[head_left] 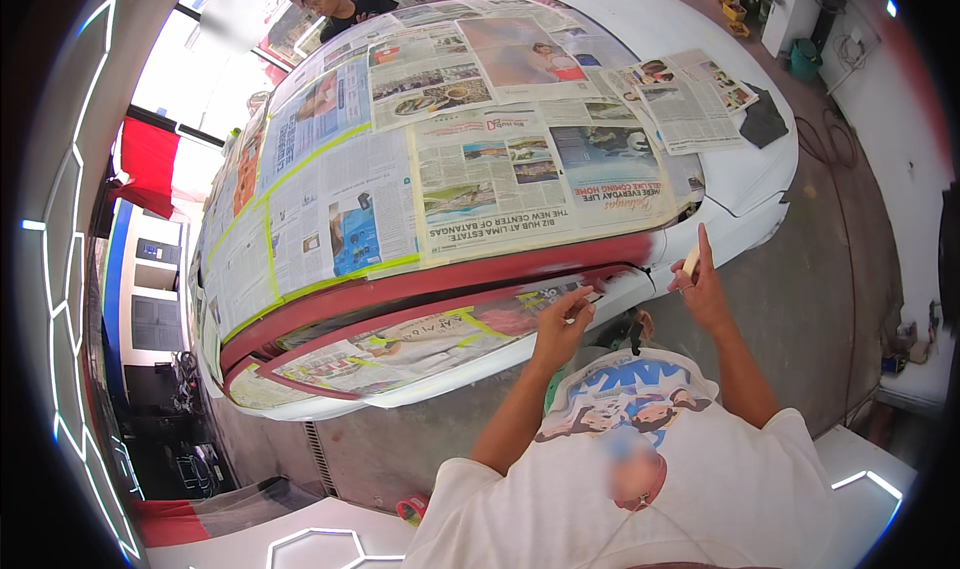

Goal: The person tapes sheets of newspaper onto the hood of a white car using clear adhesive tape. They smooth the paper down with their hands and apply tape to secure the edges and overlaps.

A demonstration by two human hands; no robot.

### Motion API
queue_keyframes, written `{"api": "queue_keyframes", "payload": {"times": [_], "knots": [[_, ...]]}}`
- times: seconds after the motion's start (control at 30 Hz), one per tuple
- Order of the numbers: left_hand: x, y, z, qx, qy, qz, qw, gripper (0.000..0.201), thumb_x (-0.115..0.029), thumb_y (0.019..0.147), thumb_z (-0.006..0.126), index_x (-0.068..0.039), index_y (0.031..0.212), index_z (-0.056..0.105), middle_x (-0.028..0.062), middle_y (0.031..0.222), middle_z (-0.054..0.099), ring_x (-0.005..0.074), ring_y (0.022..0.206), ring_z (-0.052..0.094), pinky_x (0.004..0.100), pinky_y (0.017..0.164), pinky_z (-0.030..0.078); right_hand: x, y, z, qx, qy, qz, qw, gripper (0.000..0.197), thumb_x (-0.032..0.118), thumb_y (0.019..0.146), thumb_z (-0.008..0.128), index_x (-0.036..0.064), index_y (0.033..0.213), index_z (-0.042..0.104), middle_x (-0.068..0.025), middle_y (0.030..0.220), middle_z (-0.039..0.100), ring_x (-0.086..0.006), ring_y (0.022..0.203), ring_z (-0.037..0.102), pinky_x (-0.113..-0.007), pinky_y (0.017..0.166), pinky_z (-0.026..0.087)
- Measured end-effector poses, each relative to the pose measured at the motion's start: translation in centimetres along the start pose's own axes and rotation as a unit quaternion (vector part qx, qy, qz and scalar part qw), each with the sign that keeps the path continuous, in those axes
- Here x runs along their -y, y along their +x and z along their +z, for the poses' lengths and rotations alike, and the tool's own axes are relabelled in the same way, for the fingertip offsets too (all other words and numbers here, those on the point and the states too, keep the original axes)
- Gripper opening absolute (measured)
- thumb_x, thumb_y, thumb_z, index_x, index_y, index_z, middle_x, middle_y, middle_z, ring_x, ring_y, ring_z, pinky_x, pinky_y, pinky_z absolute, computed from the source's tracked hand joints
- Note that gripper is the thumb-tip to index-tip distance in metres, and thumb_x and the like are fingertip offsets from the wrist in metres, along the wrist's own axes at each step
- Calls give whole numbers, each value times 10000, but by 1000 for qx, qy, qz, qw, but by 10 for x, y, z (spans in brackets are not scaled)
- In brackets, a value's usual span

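Nearest: white printed T-shirt, then both hands raised by the near side of the car. In the right hand, a probable tape roll, with forefinger extended past it and remaining fingers curled in. Located to the right of and slightly beyond the left hand, just off the right end of the dark red edge strip. Long side of the roll tilted up and a bit right; strip running roughly left-right, bowed by the lens. Left hand nearer the strip, with thumb and forefinger almost together; cannot tell empty or pinching something thin. Roll small, cream, plain, partly hidden by the hand. Beyond the strip: overlapping newspaper over the glass and roof, yellow-green tape along some seams. Farthest: person in black across the car.
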State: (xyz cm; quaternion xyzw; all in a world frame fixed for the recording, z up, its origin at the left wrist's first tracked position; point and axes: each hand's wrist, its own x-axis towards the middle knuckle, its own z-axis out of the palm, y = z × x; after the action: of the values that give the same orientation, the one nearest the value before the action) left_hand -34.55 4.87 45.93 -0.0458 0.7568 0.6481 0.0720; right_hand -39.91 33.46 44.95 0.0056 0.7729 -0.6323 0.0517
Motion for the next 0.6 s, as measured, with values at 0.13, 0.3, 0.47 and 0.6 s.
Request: {"api": "queue_keyframes", "payload": {"times": [0.13,0.3,0.47,0.6], "knots": [[-26,11,0,-5,-87,2,996,316,-96,970,675,15,1266,659,42,950,686,107,847,623,266,786,522,55,2,18,99,-6,-57,993,883,66,988,555,163,1646,-25,-121,922,673,-199,782,651,-346,828,531],[-32,20,-3,-49,-207,9,977,298,-69,996,641,10,1282,651,48,1021,694,107,907,649,252,821,536,89,3,30,158,-33,-112,980,950,32,921,543,111,1633,-81,-126,900,697,-249,782,638,-354,861,497],[-58,28,-11,-38,-183,57,981,313,-77,1003,635,12,1303,639,67,1115,683,115,963,642,259,842,530,102,-1,30,181,-63,-165,967,1026,21,822,559,74,1627,-75,-154,852,692,-309,772,643,-378,911,484],[-74,40,-10,-28,-143,111,983,328,-122,1015,632,8,1316,632,73,1158,677,114,989,631,262,853,520,106,-4,32,214,-155,-190,946,1070,-4,745,565,54,1628,-37,-156,857,701,-334,752,645,-373,953,464]]}}
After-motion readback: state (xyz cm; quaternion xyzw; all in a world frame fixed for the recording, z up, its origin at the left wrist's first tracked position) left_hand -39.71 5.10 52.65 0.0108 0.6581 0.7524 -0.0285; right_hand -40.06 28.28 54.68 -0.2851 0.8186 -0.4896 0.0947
